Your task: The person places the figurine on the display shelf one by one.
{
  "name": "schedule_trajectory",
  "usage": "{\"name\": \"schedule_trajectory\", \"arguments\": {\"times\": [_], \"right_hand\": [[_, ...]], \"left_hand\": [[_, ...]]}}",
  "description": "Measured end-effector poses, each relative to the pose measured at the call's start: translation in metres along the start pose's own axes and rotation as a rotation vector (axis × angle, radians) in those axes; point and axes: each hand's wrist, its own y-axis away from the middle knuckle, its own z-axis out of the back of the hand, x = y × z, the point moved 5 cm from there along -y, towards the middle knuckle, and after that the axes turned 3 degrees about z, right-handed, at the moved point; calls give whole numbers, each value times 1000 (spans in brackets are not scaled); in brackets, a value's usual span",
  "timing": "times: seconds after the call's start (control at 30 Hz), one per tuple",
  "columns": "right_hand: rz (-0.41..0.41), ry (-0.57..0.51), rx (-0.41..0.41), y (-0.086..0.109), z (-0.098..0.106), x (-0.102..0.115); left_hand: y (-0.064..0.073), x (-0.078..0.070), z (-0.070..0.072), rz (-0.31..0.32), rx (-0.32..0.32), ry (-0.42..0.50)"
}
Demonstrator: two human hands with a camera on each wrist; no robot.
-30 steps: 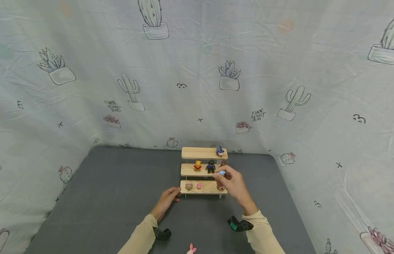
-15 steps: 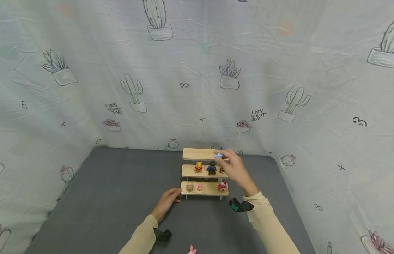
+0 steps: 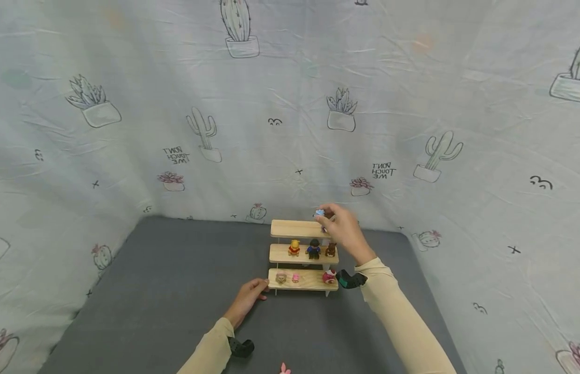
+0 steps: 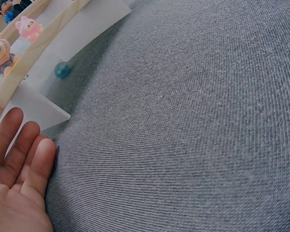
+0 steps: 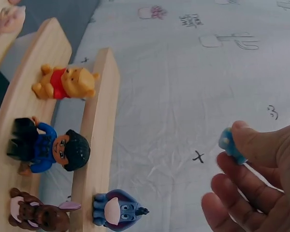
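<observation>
Between its thumb and fingertips my right hand (image 3: 347, 228) pinches a small light-blue figure (image 5: 228, 144) with pale spots, lifted above the top board of a three-tier wooden display shelf (image 3: 290, 228). Below it, a blue donkey figure (image 5: 118, 210) stands on that top board, largely covered by the hand in the head view. My left hand (image 3: 246, 298) touches the left end of the lowest board, its visible fingers (image 4: 29, 140) loosely extended. The middle board carries a yellow bear in a red shirt (image 5: 65, 82), a black-haired toy person (image 5: 50, 147) and a brown figure (image 5: 41, 210).
On the bottom board are a tan figure (image 3: 281, 278), a small pink figure (image 3: 296, 278) and a dark-pink figure (image 3: 329, 276). A pink-eared toy (image 3: 284, 369) lies at the near edge of the grey cloth (image 3: 187, 280). Behind hangs a cactus-print curtain (image 3: 252, 104).
My right hand has risen from in front of the middle board to above the top board, carrying the blue figure. The left hand stays at the shelf's left end.
</observation>
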Motion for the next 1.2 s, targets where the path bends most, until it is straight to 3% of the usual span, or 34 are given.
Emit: {"name": "schedule_trajectory", "arguments": {"times": [0.53,0.97,1.2], "right_hand": [[79,227,-24,-29,-18,-6],[76,416,124,-34,-45,-18],[93,422,164,-32,-55,-21]], "left_hand": [[9,-5,-4,34,-4,25],[15,-8,-6,47,-7,24],[12,-8,-6,43,4,19]]}}
